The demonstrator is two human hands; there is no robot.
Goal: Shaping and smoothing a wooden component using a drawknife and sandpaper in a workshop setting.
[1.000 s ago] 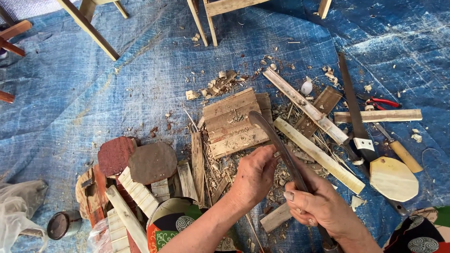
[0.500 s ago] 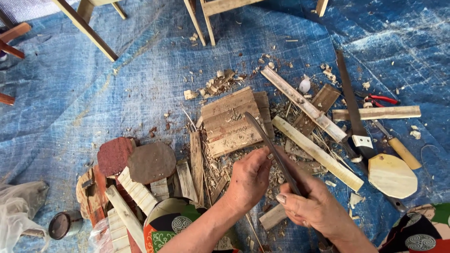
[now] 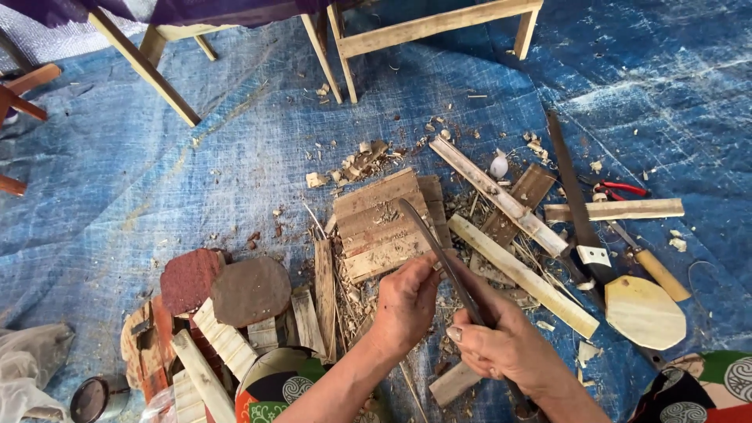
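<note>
My right hand (image 3: 509,341) grips the handle of a long curved dark blade (image 3: 427,235) whose tip reaches over a slatted wooden board (image 3: 380,223). My left hand (image 3: 407,301) is closed beside the blade, pinching a thin wood sliver against its edge; the sliver is mostly hidden by my fingers. Both hands hover over wood shavings (image 3: 348,294) on the blue tarp (image 3: 196,180).
Wooden strips (image 3: 521,274) lie to the right with a saw (image 3: 576,204), red pliers (image 3: 619,188), a wooden-handled tool (image 3: 654,270) and an octagonal wood piece (image 3: 646,313). Round brown discs (image 3: 251,290) and short slats sit to the left. Wooden stool legs (image 3: 145,66) stand at the top.
My hands and the blade have shifted slightly left and toward me; the blade tip now lies over the slatted board. The view has tilted a little.
</note>
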